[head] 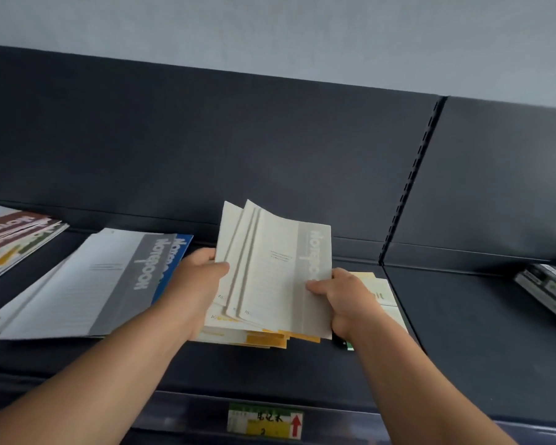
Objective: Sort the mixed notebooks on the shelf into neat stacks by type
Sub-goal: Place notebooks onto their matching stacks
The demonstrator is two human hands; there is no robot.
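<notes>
Fanned bunch of cream A5 notebooks [270,268] held just above the shelf [463,332], long axis running from the near edge toward the back panel, grey title band along the right side. Left edge gripped by left hand [203,268], thumb on the cover; lower right edge pinched by right hand [344,300]. Yellow-banded stack [264,340] directly beneath. Large grey notebooks [87,284] just left; bare shelf rightward up to black boxes [549,290].

Dark shelving [206,139] — pale wall [270,27] above (slotted upright [411,181]).
</notes>
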